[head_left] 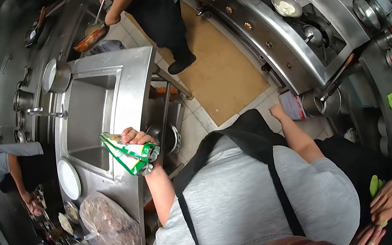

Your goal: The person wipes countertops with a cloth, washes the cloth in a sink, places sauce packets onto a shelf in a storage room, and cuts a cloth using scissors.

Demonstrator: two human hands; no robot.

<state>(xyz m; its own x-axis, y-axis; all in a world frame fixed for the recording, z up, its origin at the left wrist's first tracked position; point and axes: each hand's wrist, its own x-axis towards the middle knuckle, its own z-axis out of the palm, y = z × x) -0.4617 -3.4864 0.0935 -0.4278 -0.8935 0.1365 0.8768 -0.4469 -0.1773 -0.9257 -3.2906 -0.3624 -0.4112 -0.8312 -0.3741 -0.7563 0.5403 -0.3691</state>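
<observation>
My left hand (137, 138) is wrapped round a green and white foil packet (130, 153), held over the near edge of the metal sink counter (134, 76). The packet's crumpled silvery end shows below my fingers. Out to the right, my right hand (276, 110) hangs low over the floor beside a white and red box (291, 105). Its fingers look small and partly bunched, and whether they are closed cannot be made out.
A sink basin (89, 119), white plate (69, 179) and bagged food (109, 222) are on the left. A co-worker (155, 15) holds a pan (91, 39) ahead. Another co-worker's hands (388, 202) hold green pieces at lower right. The stove (291, 39) lines the right.
</observation>
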